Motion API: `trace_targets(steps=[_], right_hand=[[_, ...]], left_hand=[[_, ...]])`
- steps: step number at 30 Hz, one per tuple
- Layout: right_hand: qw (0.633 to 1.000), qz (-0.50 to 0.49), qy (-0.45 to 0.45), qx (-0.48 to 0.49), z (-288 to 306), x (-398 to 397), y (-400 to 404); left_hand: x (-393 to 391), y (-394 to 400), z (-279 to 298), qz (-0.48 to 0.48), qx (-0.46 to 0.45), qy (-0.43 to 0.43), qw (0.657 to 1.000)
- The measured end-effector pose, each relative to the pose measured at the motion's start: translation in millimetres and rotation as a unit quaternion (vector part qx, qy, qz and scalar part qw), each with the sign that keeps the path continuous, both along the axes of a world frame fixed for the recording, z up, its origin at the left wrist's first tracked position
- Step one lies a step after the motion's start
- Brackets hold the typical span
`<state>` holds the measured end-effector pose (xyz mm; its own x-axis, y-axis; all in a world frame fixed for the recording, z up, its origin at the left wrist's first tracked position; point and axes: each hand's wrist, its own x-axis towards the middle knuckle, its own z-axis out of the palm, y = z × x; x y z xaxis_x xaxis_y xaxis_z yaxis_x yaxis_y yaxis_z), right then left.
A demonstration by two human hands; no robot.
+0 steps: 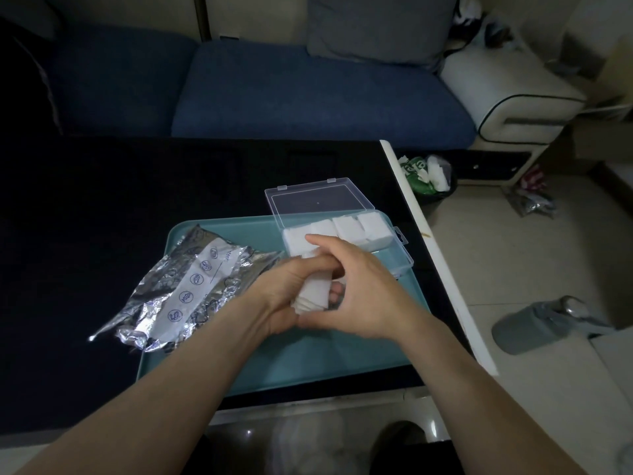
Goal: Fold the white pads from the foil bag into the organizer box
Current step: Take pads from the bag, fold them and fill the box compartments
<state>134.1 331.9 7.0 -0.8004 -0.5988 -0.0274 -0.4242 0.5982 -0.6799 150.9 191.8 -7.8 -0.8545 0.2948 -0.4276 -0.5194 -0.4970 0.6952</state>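
Head view: dark surface (102,207) carries a teal tray (308,358) near its right edge. Foil bag (178,289) lies left, organizer box (342,231) open behind, leaving room between. Left hand (291,286) and right hand (356,293) clasp a white pad (313,291), fingers curled round it, likely folding.

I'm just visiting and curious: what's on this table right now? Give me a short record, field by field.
surface: teal tray on a dark table
left hand: grips a stack of white pads
right hand: fingers curled over the same stack from the other side
organizer box: clear plastic, lid open, at the tray's far right corner
box contents: folded white pads in a row
foil bag: crumpled, lying across the tray's left edge
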Motion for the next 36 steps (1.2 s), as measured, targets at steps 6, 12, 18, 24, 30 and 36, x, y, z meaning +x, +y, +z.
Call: trace_targets(steps=[6,12,18,24,30,36], right_hand=[[0.999,-0.024,0.034,-0.006,-4.4,0.5,-1.9],[0.998,0.005,0.015,0.059,-2.0,1.6,-0.1],[0.998,-0.007,0.039,0.037,0.9,2.5,-0.7],[0.995,0.001,0.071,0.065,-0.9,5.4,-7.6],[0.990,-0.014,0.081,0.112,-2.3,3.3,-6.7],[0.995,0.017,0.057,0.080,-1.1,3.4,-4.3]], left_hand=[[0.3,-3.6,-2.8,-0.029,-0.023,0.016,0.999],[2.9,-3.4,-5.2,-0.059,-0.073,0.015,0.996],[2.1,-1.8,-6.8,-0.061,-0.109,-0.022,0.992],[3.0,0.0,-3.1,-0.039,-0.114,-0.021,0.993],[5.3,2.5,-5.8,-0.051,-0.164,-0.012,0.985],[5.5,1.1,-6.0,-0.044,-0.177,-0.001,0.983]])
